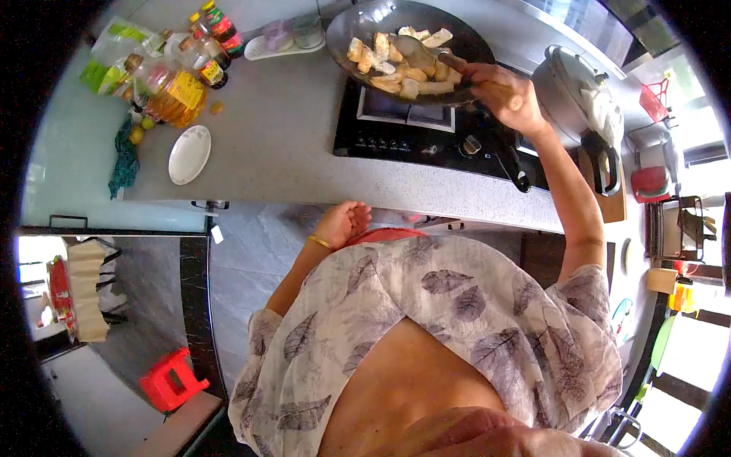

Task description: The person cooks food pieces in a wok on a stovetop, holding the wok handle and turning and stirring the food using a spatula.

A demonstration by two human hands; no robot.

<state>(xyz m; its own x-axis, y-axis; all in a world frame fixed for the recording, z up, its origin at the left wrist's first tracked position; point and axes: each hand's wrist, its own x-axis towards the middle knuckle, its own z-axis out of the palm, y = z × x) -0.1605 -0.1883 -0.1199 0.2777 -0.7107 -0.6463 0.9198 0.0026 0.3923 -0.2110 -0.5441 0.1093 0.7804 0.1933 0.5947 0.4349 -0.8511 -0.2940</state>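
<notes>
A dark wok (350,30) sits on the black gas stove (411,152), with browned and pale chunks of food (411,75) inside. My right hand (506,97) is closed round the handle of a spatula (415,52), whose blade rests among the chunks. The wok's long handle (512,161) points toward the counter's front edge, below my right hand. My left hand (343,225) holds nothing; it hangs by the counter's front edge with its fingers curled loosely, and a yellow bangle is on that wrist.
A large pressure cooker (567,95) stands right of the wok. At the left are an oval white plate (189,154), an oil bottle (171,91), sauce bottles (221,27), and a teal cloth (124,160). A red stool (173,381) is on the floor.
</notes>
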